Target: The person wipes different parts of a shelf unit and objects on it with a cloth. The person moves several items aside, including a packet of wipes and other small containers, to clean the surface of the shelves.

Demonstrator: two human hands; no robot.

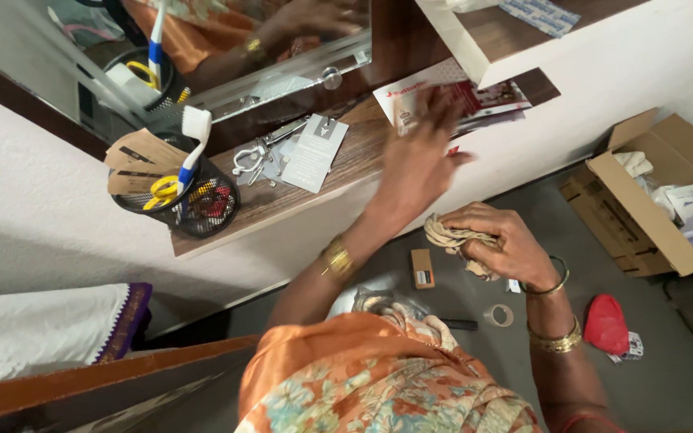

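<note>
Both hands are busy at a wooden shelf [346, 164] under a mirror [226, 48]. Left hand [420, 160] is stretched out over the shelf, blurred with motion, fingers spread and loose, grasping nothing that I can make out; it hovers at a printed leaflet [487, 100] with red markings, lying at the shelf's right end. Right hand [497, 244] is lower, in front of the shelf edge and above the floor [667, 353], clenched around a crumpled beige cloth [451, 235], which bunches out of the fist toward the left hand.

By the look of it, the step in hand is tidying or wiping the shelf: the cloth is ready, and the free hand is at the paper. A sensible next move would call for a firm pinch on the leaflet's edge, lifting it flat so that nothing slides off.

Further left on the shelf lie a white card [314, 152], a few metal keys [254, 160], and a black mesh cup [190, 200] holding a toothbrush [194, 136], yellow-handled scissors [162, 191] and brown paper tags. On the floor sit a small brown box [422, 269], a roll of clear tape [499, 315], a red pouch [605, 325] and an open cardboard carton [643, 216] of papers.
</note>
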